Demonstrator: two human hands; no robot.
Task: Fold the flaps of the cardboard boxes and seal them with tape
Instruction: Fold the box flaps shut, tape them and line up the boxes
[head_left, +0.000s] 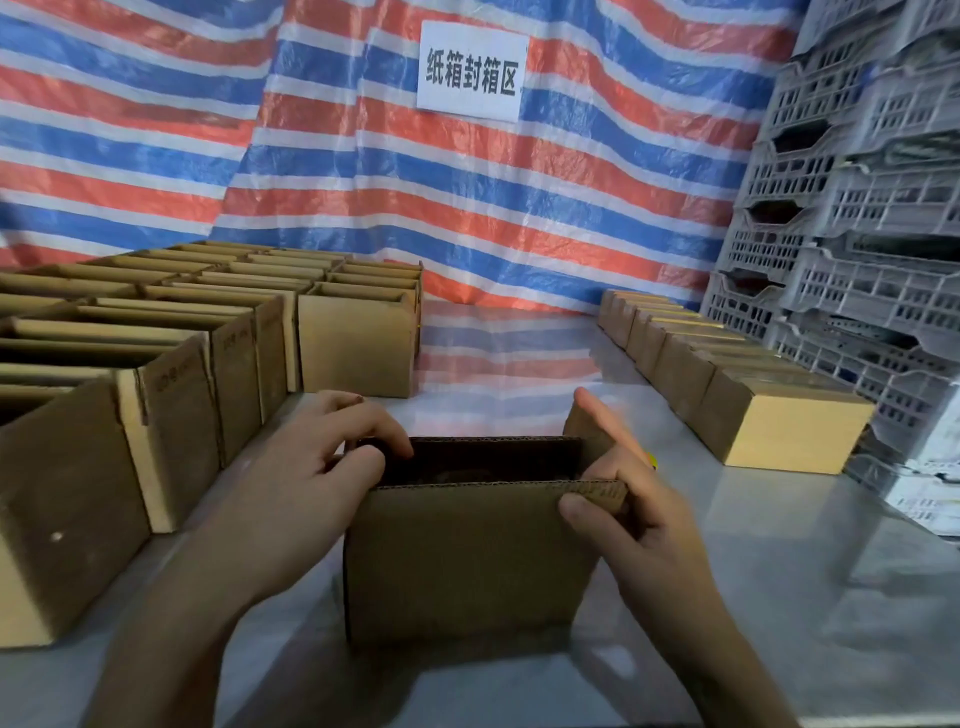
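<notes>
Bare worktop (519, 358) runs up the middle of the frame between open boxes (156, 332) left and sealed boxes (727, 384) right.

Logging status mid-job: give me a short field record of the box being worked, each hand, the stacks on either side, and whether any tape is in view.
box in work: centre box, on the table, top open, no tape seen on it
left hand: fingers curled over the box's left top edge
right hand: thumb and fingers pinch the near flap at its right corner
left side: rows of open boxes
right side: row of closed boxes, grey crates stacked behind
tape: none clearly in view
</notes>
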